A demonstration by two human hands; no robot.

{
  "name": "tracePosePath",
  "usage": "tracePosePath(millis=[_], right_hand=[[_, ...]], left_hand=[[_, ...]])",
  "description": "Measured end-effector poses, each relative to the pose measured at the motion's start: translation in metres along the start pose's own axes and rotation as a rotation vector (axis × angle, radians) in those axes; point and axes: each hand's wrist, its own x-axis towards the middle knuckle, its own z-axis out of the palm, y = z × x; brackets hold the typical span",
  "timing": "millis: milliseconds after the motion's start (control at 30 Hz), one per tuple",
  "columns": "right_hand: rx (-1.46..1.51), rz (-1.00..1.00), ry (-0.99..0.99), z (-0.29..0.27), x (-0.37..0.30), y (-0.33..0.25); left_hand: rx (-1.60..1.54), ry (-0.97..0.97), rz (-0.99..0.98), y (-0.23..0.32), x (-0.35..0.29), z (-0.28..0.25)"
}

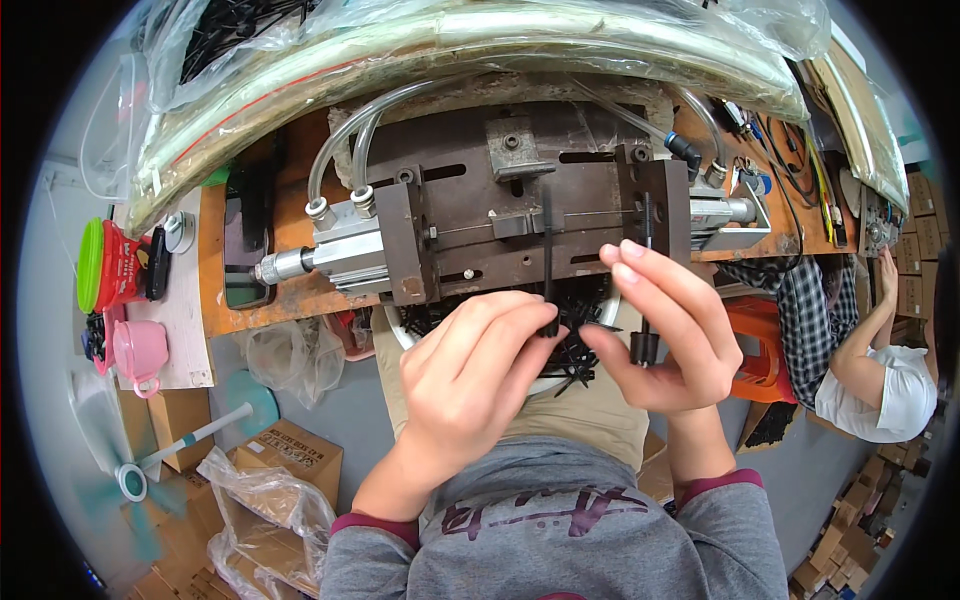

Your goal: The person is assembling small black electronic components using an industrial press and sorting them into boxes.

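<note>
Pinched in the fingers of my left hand [470,360] is a slim black rod [548,245], pointing away from me over the metal fixture. My right hand [670,335] holds another thin black rod [648,225] with a thick round end [644,348] near the palm; its fingers are partly curled. Beneath both hands, a white basin [398,325] on my lap holds several loose black rods [575,370]. Just beyond the hands lies a dark brown metal fixture [470,262], with a small block [517,225] at its middle and a thin wire running across it.
Silver air cylinders [350,245] with clear hoses [335,150] flank the fixture. Plastic-wrapped material [480,40] lies along the back. A phone-like tray [247,240] and pink cup [140,350] stand left, above a fan [130,482] and cartons [290,460]. Another person [875,390] works at right.
</note>
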Motion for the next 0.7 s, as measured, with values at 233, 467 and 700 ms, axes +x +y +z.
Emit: tracePosePath(millis=[233,467,700], right_hand=[[0.121,0.068,-0.019,-0.008,-0.001,0.001],[0.200,0.152,-0.006,-0.003,-0.002,-0.004],[0.063,0.187,-0.070,-0.006,0.000,-0.012]], left_hand=[[0.282,-0.029,0.008,-0.009,-0.003,0.016],[0.430,-0.125,0.066,-0.010,0.006,0.013],[0.429,-0.137,0.051,-0.009,0.006,0.012]])
